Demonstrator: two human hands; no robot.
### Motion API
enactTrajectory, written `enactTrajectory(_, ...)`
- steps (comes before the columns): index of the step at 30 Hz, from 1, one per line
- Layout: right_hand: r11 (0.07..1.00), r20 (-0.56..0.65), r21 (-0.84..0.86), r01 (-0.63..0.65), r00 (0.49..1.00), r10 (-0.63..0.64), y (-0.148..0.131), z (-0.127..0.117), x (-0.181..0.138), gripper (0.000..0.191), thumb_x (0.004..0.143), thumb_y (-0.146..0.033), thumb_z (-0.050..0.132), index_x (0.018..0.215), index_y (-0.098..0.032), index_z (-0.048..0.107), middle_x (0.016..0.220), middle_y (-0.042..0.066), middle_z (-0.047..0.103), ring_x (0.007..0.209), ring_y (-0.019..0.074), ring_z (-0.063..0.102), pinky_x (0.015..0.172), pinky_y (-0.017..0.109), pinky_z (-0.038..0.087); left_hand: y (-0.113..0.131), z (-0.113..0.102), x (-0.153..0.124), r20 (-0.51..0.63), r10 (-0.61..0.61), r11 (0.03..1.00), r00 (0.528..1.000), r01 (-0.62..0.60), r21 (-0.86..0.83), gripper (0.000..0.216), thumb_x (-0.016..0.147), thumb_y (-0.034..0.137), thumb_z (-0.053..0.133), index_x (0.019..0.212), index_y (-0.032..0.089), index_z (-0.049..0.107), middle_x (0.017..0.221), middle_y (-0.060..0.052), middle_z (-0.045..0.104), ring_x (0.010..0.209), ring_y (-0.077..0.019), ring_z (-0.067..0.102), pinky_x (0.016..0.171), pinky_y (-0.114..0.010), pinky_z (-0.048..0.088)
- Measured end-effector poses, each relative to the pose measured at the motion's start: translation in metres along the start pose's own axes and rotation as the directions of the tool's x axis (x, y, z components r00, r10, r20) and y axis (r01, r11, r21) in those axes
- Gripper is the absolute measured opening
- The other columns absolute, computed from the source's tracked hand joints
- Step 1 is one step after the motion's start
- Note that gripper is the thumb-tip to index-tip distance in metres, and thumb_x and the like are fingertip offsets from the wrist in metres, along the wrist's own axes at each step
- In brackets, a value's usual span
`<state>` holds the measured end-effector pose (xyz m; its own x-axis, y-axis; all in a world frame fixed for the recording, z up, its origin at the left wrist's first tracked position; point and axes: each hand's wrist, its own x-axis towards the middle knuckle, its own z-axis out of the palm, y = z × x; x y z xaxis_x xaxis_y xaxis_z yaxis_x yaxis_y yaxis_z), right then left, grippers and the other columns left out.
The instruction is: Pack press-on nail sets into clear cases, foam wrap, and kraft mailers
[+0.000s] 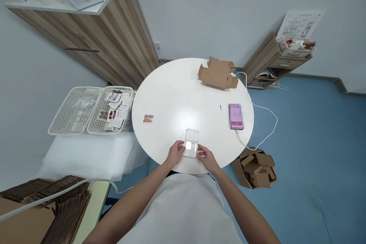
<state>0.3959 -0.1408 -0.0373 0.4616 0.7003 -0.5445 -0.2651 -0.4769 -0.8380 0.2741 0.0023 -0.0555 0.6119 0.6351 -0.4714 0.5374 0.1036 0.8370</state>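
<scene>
A small clear plastic hinged case (191,143) lies open on the near edge of the round white table (177,95). My left hand (175,152) pinches its near left side and my right hand (206,157) pinches its near right side. Both hands have fingers curled onto the case. A small card of reddish press-on nails (148,118) lies on the table to the left, apart from my hands.
A folded brown cardboard box (217,73) sits at the table's far side. A phone (236,116) with a white cable lies at the right. Two white baskets (91,109) stand left of the table. A carton of cardboard pieces (254,167) is on the floor.
</scene>
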Motion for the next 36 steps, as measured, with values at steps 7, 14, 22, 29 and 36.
enactTrajectory(7, 0.999, -0.040, -0.051, -0.017, 0.999, 0.015, 0.017, 0.002, 0.026, 0.055, 0.067, -0.024, 0.055, 0.122, -0.025, 0.045, 0.114, 0.005, 0.048, 0.087, 0.0140, 0.055, 0.074, 0.030, 0.049, -0.001, 0.013, 0.012, -0.068, -0.021, 0.981, 0.997, 0.034, 0.193, 0.040, 0.073, 0.023, 0.054, 0.112, 0.017, 0.051, 0.101, -0.008, 0.053, 0.085, -0.0164, 0.052, 0.077, -0.031, 0.043)
enactTrajectory(14, 0.997, -0.060, -0.014, -0.073, 0.996, 0.072, 0.019, -0.003, 0.021, 0.056, 0.069, -0.024, 0.053, 0.124, -0.024, 0.042, 0.115, 0.006, 0.048, 0.087, 0.0133, 0.056, 0.076, 0.030, 0.049, 0.000, 0.022, -0.003, -0.140, -0.124, 0.972, 0.982, 0.149, 0.180, 0.051, 0.073, 0.024, 0.055, 0.121, 0.017, 0.043, 0.105, -0.009, 0.047, 0.089, -0.0167, 0.050, 0.077, -0.031, 0.044)
enactTrajectory(22, 0.996, -0.028, -0.005, -0.093, 0.995, 0.093, 0.012, -0.006, 0.028, 0.048, 0.068, -0.025, 0.053, 0.115, -0.021, 0.050, 0.112, 0.007, 0.053, 0.087, 0.0155, 0.057, 0.078, 0.032, 0.049, 0.004, 0.034, -0.011, -0.189, -0.152, 0.980, 0.970, 0.172, 0.097, 0.043, 0.072, 0.015, 0.052, 0.115, 0.018, 0.049, 0.105, -0.008, 0.048, 0.089, -0.0159, 0.051, 0.078, -0.031, 0.045)
enactTrajectory(29, 0.994, -0.061, -0.104, -0.033, 0.998, 0.027, 0.001, -0.003, 0.035, 0.047, 0.071, -0.026, 0.049, 0.117, -0.021, 0.048, 0.110, 0.008, 0.051, 0.087, 0.0158, 0.055, 0.076, 0.032, 0.048, 0.009, 0.030, -0.006, -0.162, -0.163, 0.982, 0.973, 0.176, 0.074, 0.046, 0.073, 0.014, 0.052, 0.118, 0.019, 0.048, 0.106, -0.008, 0.047, 0.089, -0.0154, 0.051, 0.080, -0.031, 0.044)
enactTrajectory(36, 0.990, -0.181, -0.134, -0.049, 0.983, 0.025, 0.007, 0.010, 0.036, 0.049, 0.071, -0.028, 0.049, 0.119, -0.020, 0.046, 0.107, 0.007, 0.051, 0.078, 0.0141, 0.053, 0.072, 0.032, 0.048, 0.000, 0.020, -0.007, -0.049, -0.123, 0.991, 0.991, 0.125, 0.040, 0.047, 0.074, 0.016, 0.052, 0.120, 0.020, 0.045, 0.109, -0.009, 0.046, 0.089, -0.0149, 0.051, 0.077, -0.030, 0.045)
